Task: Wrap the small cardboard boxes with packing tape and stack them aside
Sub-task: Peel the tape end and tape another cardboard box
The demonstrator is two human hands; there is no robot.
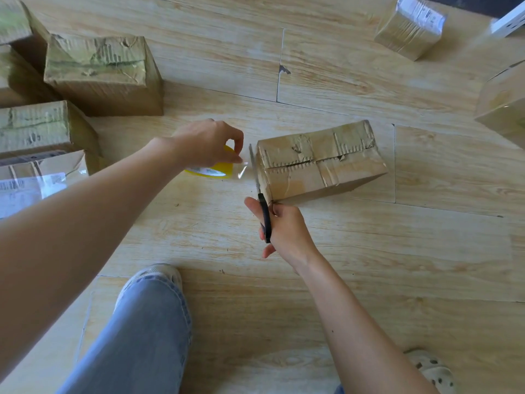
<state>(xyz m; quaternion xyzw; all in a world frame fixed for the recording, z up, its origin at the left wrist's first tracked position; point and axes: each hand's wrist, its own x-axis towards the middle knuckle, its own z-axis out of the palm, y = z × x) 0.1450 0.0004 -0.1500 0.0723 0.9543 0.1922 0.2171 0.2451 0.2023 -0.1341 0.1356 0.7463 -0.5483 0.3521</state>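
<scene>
Left hand (207,143) pinches the tape roll (222,168); right hand (287,231) grips scissors (264,214) beside the box (321,163).

The floor (397,251) is open on the near right side. A bunch of boxes (102,75) blocks the left, and one box (321,163) sits in the middle.

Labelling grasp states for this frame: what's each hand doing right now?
Left hand: holds the tape roll.
Right hand: grips the scissors.
</scene>
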